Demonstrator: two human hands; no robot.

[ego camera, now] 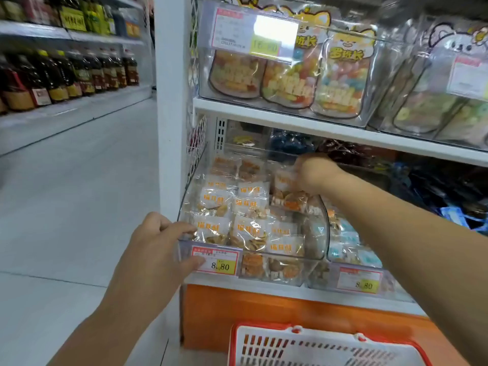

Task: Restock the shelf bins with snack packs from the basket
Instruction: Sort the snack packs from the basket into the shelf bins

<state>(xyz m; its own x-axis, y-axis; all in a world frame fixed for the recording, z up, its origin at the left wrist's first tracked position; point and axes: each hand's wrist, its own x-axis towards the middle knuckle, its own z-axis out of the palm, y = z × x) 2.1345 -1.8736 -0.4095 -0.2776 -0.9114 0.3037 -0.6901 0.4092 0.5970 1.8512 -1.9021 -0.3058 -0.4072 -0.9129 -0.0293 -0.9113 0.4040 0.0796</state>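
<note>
Two hands up at a white store shelf. Pale tiled floor (79, 194) runs off at 9 o'clock, w/ rows of dark bottles (66, 75) on racks at 10. Candy bags (290, 75) sit in clear boxes at 12, above the shelf board (290, 120). My left hand (158, 249) grips the front-left corner of the clear bin (298, 273): fingers curled over the rim, thumb pressed on its 8.80 price tag (219, 262). My right hand (314, 173) is inside the bin at its back-right, approx 1 o'clock from the left hand, fingers curled and pinching the top of a snack pack (284, 186). That pack stands just above the pile of like packs filling the bin. Neighbour bin (348, 241) w/ blue packs touches it at 3. Red-and-white basket (303, 344) sits at 6, well below both hands.
</note>
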